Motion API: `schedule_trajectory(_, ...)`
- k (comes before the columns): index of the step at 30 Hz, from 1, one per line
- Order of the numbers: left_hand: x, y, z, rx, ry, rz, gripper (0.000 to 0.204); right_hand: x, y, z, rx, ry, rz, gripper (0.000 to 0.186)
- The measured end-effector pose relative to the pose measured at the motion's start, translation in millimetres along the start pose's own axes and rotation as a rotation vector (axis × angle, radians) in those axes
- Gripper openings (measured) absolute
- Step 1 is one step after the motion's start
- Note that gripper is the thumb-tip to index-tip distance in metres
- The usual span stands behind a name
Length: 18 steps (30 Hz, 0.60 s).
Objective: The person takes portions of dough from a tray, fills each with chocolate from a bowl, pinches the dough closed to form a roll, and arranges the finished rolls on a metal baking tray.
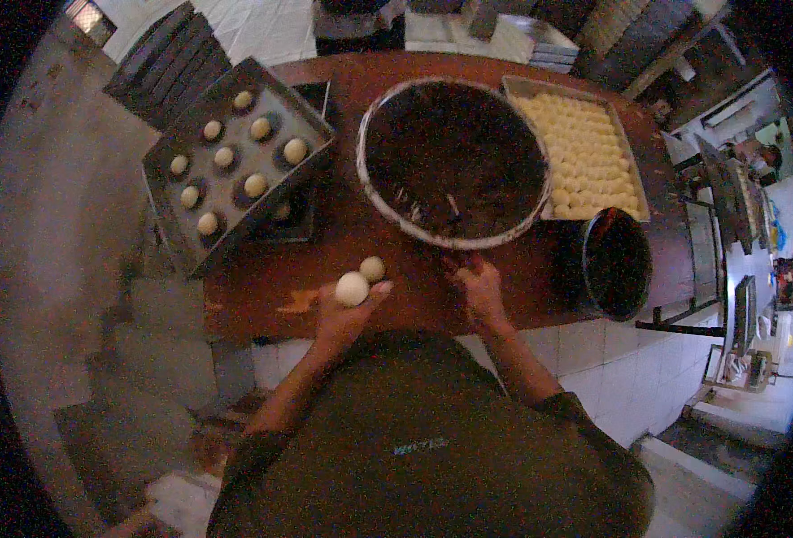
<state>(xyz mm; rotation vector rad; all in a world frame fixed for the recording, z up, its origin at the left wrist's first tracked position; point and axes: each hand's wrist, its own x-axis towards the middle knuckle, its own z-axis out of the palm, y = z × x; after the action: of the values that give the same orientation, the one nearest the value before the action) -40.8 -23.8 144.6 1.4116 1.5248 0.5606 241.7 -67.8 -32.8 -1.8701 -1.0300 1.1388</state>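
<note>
My left hand (341, 316) is closed around a pale dough ball (352, 289). A second, slightly smaller dough ball (372, 268) sits against it at the fingertips. To the right, my right hand (480, 289) is just in front of a large round basin (386, 203) with a pale, mottled rim. Its fingers are drawn together near dark matter, and what they hold, if anything, is too dim to make out. A dark brown mass (450, 148) fills the basin, with a few light slivers near its front edge.
On the left, a metal tray (242, 195) with several spaced dough balls lies over another tray. At the back right, a tray (640, 190) holds rows of yellowish balls. A dark round pot (615, 264) stands at the brown table's (396, 309) right side.
</note>
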Motion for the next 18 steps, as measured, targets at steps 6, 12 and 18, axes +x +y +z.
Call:
schedule_trajectory(6, 52.4, -67.9, 24.6, 0.201, -0.268, 0.405, 0.042, -65.0, -184.1, 30.2, -0.018, -0.127, -0.74, 0.04)
schedule_trajectory(12, 13.1, -55.9, -42.2, 0.213, -0.291, 0.433, 0.111, -69.6, -68.5, -6.8, -0.503, -0.052, -0.769, 0.031)
schedule_trajectory(18, 39.7, -201.6, -86.1, 0.518, 0.378, 0.226, 0.09, -25.8, -76.7, 7.5, -0.751, 0.15, -0.174, 0.025)
